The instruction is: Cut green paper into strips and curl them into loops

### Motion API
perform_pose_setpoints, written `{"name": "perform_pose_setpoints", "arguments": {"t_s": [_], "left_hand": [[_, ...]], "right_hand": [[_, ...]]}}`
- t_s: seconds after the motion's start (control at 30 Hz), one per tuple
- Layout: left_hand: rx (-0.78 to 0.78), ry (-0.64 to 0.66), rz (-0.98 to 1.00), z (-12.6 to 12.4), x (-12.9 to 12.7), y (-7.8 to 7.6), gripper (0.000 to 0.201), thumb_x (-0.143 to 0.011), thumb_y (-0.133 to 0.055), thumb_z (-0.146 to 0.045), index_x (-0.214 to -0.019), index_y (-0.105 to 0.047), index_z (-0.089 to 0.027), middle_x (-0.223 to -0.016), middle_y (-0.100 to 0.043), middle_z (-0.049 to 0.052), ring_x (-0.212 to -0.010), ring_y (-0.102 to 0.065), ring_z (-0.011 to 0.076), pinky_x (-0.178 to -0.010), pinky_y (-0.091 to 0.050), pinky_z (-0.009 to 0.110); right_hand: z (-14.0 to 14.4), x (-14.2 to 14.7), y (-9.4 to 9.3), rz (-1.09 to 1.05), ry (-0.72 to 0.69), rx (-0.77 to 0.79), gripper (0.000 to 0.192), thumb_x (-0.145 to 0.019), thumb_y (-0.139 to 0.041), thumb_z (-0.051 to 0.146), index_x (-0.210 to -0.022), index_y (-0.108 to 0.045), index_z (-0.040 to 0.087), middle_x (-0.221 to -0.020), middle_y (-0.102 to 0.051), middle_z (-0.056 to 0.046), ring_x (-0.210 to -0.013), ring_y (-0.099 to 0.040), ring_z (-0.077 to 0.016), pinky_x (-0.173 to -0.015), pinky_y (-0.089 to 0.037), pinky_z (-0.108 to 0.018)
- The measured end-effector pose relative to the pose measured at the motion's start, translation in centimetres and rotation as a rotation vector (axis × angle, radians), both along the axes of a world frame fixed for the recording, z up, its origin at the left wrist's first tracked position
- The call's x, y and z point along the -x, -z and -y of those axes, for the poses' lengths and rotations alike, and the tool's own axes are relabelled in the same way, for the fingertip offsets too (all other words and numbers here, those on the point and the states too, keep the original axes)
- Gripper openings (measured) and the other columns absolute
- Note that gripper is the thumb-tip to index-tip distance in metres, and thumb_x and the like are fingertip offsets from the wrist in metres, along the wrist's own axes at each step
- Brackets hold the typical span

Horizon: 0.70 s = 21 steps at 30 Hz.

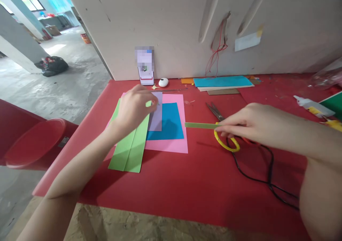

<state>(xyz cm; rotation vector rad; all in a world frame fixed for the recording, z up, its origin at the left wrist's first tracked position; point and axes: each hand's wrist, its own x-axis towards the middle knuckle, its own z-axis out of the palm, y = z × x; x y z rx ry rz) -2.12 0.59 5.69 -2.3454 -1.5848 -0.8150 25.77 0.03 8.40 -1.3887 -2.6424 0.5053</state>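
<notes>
Two hands busy: right hand [242, 124] pinches green paper strip [201, 125], long axis pointing left toward pink sheet [175, 146]; left hand [135, 107] grips small green scrap [148, 104] over it.

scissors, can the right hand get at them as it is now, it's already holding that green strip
Probably yes. The right hand hovers right over the yellow handles of the scissors, with nothing between them. But its fingers pinch the green paper strip, so it would likely need to drop that first.
</notes>
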Motion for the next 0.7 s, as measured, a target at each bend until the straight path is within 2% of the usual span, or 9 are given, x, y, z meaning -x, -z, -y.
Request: {"name": "perform_pose_setpoints", "arguments": {"t_s": [0.03,0.07,0.13,0.2,0.27,0.37,0.47,0.63,0.7], "left_hand": [[0.080,-0.022,0.050,-0.3,0.3,-0.3,0.015,-0.080,-0.056,-0.021,-0.073,-0.069,-0.017,-0.082,-0.071,0.003,-0.082,-0.062,0.0184,-0.064,-0.045,0.026],[0.178,0.009,0.107,-0.3,0.3,-0.6,0.020,-0.083,-0.052,-0.023,-0.076,-0.069,-0.017,-0.086,-0.071,0.003,-0.080,-0.063,0.0167,-0.066,-0.046,0.025],[0.382,0.181,0.194,0.2,-0.3,-0.9,0.029,-0.090,-0.042,-0.030,-0.088,-0.068,-0.017,-0.090,-0.071,0.002,-0.076,-0.063,0.0127,-0.066,-0.046,0.023],[0.537,0.339,0.182,1.2,-1.6,-0.7,0.030,-0.090,-0.044,-0.035,-0.102,-0.065,-0.017,-0.087,-0.072,0.002,-0.069,-0.063,0.0106,-0.060,-0.046,0.020],[0.609,0.380,0.097,2.3,-3.0,-0.3,0.027,-0.088,-0.048,-0.032,-0.100,-0.066,-0.016,-0.078,-0.071,0.002,-0.060,-0.061,0.0096,-0.053,-0.043,0.019],[0.635,0.347,0.097,3.2,-4.0,0.1,0.028,-0.091,-0.043,-0.026,-0.089,-0.068,-0.014,-0.069,-0.070,0.003,-0.056,-0.061,0.0093,-0.052,-0.043,0.019],[0.639,0.324,0.173,3.5,-4.1,-0.1,0.029,-0.092,-0.043,-0.026,-0.084,-0.068,-0.013,-0.067,-0.069,0.002,-0.056,-0.061,0.0089,-0.053,-0.044,0.019],[0.571,0.304,0.163,3.9,-3.9,-0.5,0.037,-0.091,-0.044,-0.030,-0.066,-0.065,-0.013,-0.054,-0.063,-0.001,-0.041,-0.047,0.0047,-0.043,-0.034,0.018],[0.519,0.317,0.137,4.1,-3.9,-0.4,0.038,-0.092,-0.042,-0.028,-0.065,-0.065,-0.013,-0.053,-0.062,-0.001,-0.038,-0.042,0.0041,-0.041,-0.031,0.019]], "right_hand": [[-0.2,-0.3,-0.1,0.016,0.015,0.037,0.040,-0.085,-0.048,0.043,-0.054,-0.065,0.023,-0.040,-0.046,0.003,-0.038,-0.040,-0.0092,-0.040,-0.026,-0.025],[-0.4,-0.3,-0.2,0.035,0.025,0.073,0.041,-0.086,-0.046,0.044,-0.057,-0.066,0.023,-0.041,-0.047,0.003,-0.038,-0.042,-0.0093,-0.040,-0.027,-0.025],[-0.6,0.5,0.1,0.024,0.026,0.093,0.039,-0.085,-0.046,0.047,-0.064,-0.070,0.024,-0.044,-0.050,0.003,-0.040,-0.042,-0.0090,-0.040,-0.027,-0.025],[-0.5,1.7,0.7,-0.028,-0.015,0.090,0.033,-0.084,-0.049,0.046,-0.070,-0.072,0.026,-0.045,-0.051,0.004,-0.040,-0.042,-0.0084,-0.040,-0.026,-0.025],[-0.3,3.1,1.2,-0.125,-0.057,0.079,0.027,-0.084,-0.051,0.041,-0.076,-0.073,0.027,-0.052,-0.058,0.004,-0.045,-0.049,-0.0096,-0.042,-0.031,-0.025],[0.2,4.6,1.4,-0.360,-0.032,0.062,0.017,-0.080,-0.058,0.033,-0.076,-0.072,0.026,-0.072,-0.070,0.001,-0.064,-0.062,-0.0145,-0.054,-0.044,-0.026],[0.7,5.4,1.1,-0.526,0.035,0.060,0.010,-0.075,-0.062,0.026,-0.070,-0.070,0.023,-0.077,-0.072,0.000,-0.071,-0.065,-0.0171,-0.063,-0.050,-0.027],[1.3,6.0,1.0,-0.534,0.071,0.040,0.010,-0.073,-0.060,0.020,-0.068,-0.068,0.024,-0.073,-0.071,0.002,-0.069,-0.065,-0.0165,-0.062,-0.050,-0.027],[1.5,6.0,1.0,-0.511,0.075,0.045,0.010,-0.073,-0.060,0.021,-0.066,-0.068,0.024,-0.071,-0.071,0.002,-0.067,-0.064,-0.0156,-0.061,-0.049,-0.026]]}}
